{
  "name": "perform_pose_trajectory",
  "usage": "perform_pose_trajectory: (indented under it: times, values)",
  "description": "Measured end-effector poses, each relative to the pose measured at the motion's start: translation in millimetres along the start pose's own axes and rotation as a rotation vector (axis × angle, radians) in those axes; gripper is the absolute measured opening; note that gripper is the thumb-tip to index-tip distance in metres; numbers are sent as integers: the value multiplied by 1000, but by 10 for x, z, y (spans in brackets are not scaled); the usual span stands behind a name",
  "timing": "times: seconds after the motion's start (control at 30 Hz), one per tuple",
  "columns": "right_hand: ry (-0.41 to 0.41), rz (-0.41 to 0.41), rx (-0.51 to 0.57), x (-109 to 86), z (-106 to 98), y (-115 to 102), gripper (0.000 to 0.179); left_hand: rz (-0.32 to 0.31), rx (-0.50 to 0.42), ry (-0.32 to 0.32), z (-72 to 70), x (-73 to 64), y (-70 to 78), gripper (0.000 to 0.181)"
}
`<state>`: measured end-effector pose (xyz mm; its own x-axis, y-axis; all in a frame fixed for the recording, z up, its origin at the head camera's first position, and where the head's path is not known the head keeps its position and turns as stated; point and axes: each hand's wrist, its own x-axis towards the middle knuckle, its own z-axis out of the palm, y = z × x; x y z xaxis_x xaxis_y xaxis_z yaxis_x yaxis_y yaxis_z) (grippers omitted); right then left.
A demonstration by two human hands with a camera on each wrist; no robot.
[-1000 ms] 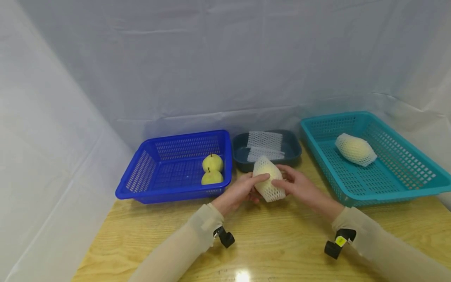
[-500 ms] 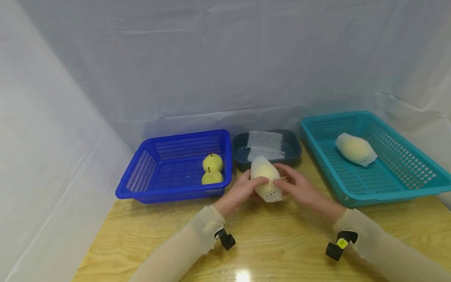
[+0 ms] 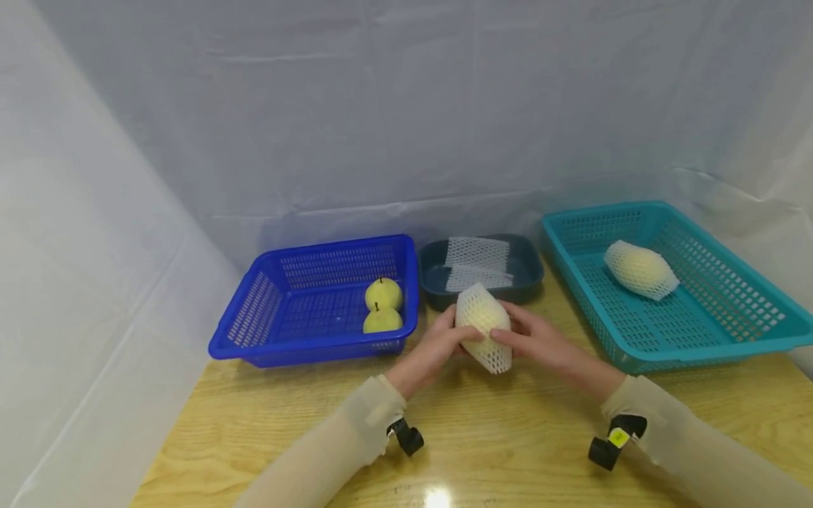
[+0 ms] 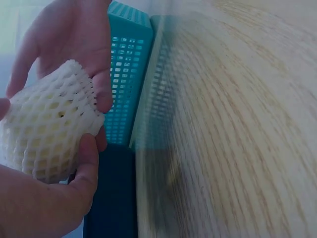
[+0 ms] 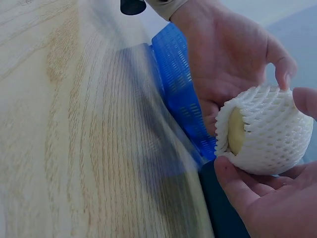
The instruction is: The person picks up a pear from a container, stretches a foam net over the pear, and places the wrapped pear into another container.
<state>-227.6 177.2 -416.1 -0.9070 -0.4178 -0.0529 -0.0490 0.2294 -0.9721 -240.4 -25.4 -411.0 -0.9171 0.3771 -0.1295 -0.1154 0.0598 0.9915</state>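
Observation:
Between both hands is a pear (image 3: 483, 317) in a white foam net sleeve, raised over the table in front of the small dark tray. My left hand (image 3: 438, 346) grips it from the left, thumb across the front. From the other side my right hand (image 3: 536, 340) holds it, its thumb near the left one. In the right wrist view the sleeve's open end bares a patch of yellow skin (image 5: 237, 131). The left wrist view shows the net (image 4: 47, 124) stretched over the fruit, fingers at its gathered end. Some fingers are hidden behind the pear.
At left, a blue basket (image 3: 311, 346) holds two bare pears (image 3: 383, 294). The dark tray (image 3: 530, 271) at the back has flat foam net sleeves (image 3: 478, 252) in it. A teal basket (image 3: 705, 351) at right contains one sleeved pear (image 3: 641, 269). A white sheet hangs behind.
The sleeved pear has been turned and tilted slightly in the hands, its lower end now a little nearer the person. Both thumbs have shifted on the net. Baskets and tray stay put.

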Motion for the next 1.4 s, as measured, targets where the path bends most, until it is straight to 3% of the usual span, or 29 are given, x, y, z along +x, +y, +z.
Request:
perform_pose_trajectory:
  times: [0.17,0.5,0.77,1.17,1.4]
  values:
    - [1,-23,2,5,3,34,77,14,-18,-26,-18,-16,-12,67]
    - [15,-76,-4,-11,14,49,86,107,180,-8,-21,-56,-3,73]
    - [67,-85,-56,-44,9,76,86,113,194,-38,-39,-96,0,73]
    - [174,-171,-162,-104,82,39,78,119,290,76,79,-94,9,73]
    - [176,-198,-166,-103,113,55,81,129,352,106,101,-118,47,77]
